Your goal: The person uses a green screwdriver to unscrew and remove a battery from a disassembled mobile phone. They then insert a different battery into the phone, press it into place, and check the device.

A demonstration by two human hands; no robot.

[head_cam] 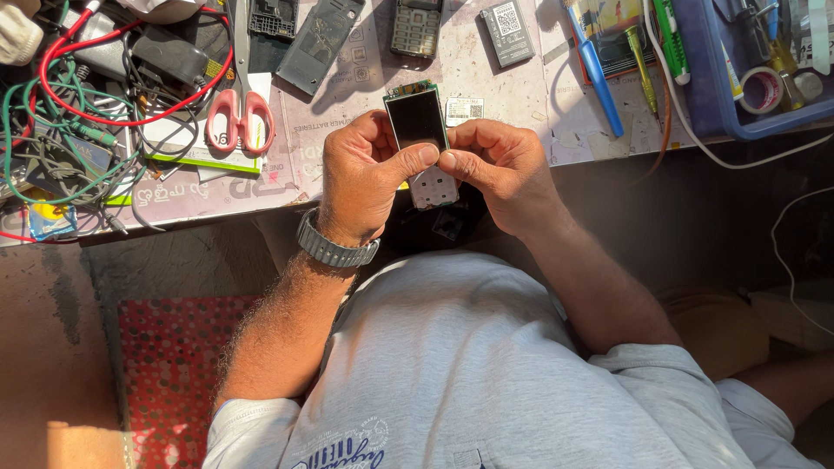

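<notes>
A bare phone circuit board (420,130) with a dark screen on its upper half and a pale keypad area below is held upright over the table's front edge. My left hand (365,178), with a grey metal watch on its wrist, grips the board's left side, thumb across the front. On the board's right side my right hand (499,169) pinches it, and both thumbs meet just under the screen.
On the table (365,78) lie pink-handled scissors (241,113), phone covers (317,39), a keypad phone body (417,26), a battery (507,33), a blue tool (598,82) and a tangle of cables (78,113). A blue tray (708,95) stands at the right.
</notes>
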